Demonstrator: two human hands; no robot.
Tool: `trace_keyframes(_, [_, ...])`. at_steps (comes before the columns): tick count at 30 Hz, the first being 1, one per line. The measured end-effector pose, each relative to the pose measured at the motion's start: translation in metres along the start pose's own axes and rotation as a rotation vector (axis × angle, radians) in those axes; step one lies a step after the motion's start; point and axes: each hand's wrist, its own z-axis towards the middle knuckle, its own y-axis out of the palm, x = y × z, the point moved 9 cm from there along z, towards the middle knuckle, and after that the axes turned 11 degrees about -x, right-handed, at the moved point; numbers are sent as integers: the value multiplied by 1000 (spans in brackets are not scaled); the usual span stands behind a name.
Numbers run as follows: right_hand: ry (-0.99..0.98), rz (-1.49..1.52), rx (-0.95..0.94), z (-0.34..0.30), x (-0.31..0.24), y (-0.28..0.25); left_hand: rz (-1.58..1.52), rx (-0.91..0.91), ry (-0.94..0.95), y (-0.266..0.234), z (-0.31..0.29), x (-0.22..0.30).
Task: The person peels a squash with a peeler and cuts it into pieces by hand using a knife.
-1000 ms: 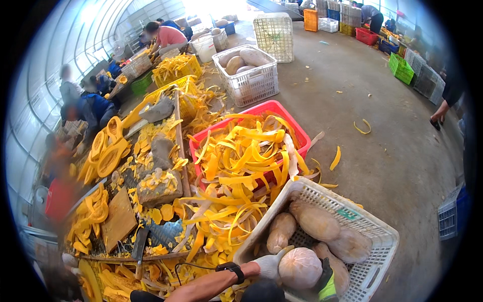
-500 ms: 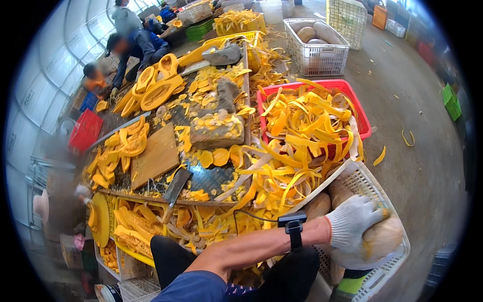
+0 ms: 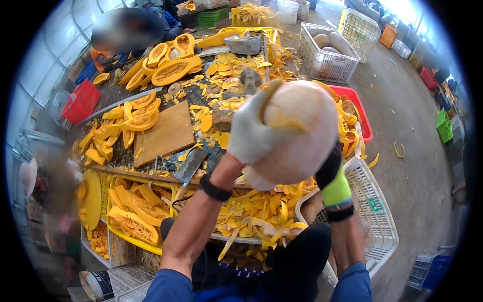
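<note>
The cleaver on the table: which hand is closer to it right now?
Left. The left hand, gloved white, grips the pale squash just right of and above the cleaver. The right hand supports the squash's far side, farther away.

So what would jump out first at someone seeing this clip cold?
A big pale peeled squash fills the middle of the view, held up close to the camera by the left hand in a white glove and the right hand in a dark and yellow-green glove. Behind it, the work table is strewn with orange squash slices and peelings, with a wooden cutting board and a cleaver at its near edge.
</note>
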Motion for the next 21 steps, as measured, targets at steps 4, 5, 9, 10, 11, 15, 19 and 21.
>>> trace_keyframes(4, [112, 262, -133, 52, 90, 76, 9, 211, -179, -106, -49, -109])
trace_keyframes(5, [131, 285, -140, 54, 93, 86, 45, 237, -237, -118, -51, -124])
trace_keyframes(9, [138, -26, -59, 86, 126, 99, 141, 318, -462, -167, -74, -218])
trace_keyframes(10, [-109, -129, -81, 115, 133, 88, 149, 332, -482, -174, -67, -240])
trace_keyframes(11, [-167, -18, -130, 129, 150, 70, 154, 358, -415, -169, -67, -255])
trace_keyframes(15, [-123, 247, -178, 124, 181, 93, 132, 430, -453, -182, -106, -290])
trace_keyframes(19, [-91, -73, 51, 87, 154, 104, 152, 432, -535, -173, -103, -242])
trace_keyframes(21, [4, -147, 33, 81, 161, 85, 200, 445, -562, -172, -107, -218])
